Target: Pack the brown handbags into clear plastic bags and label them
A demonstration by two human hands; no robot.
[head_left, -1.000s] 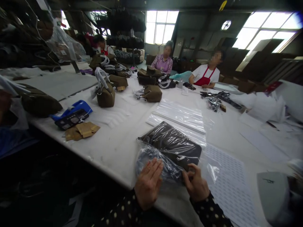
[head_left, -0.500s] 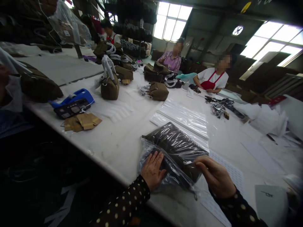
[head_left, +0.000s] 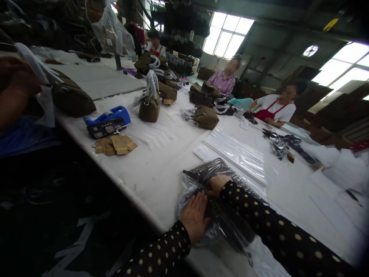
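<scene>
A dark bag (head_left: 198, 171) lies flat in a clear plastic sleeve (head_left: 184, 192) at the table's near edge, with loose film folded over its near side. My left hand (head_left: 196, 216) rests flat on this folded film, fingers stretched out. Just beyond its fingertips, my right hand (head_left: 219, 184) is on the wrapped bag with its fingers curled together and pointing down. Anything between those fingers is hidden. My right sleeve covers much of the bag's right part.
Flat clear plastic sleeves (head_left: 235, 150) are stacked just beyond the bag. To the left are a blue tape dispenser (head_left: 111, 115) and brown paper tags (head_left: 117, 145). Olive handbags (head_left: 150, 107) stand farther back. Co-workers sit across the table; another person's hand (head_left: 20, 84) is at far left.
My right hand has moved left across the wrapped bag, from its right end to beside my left fingertips. My left hand stays flat on the film. The view has shifted slightly.
</scene>
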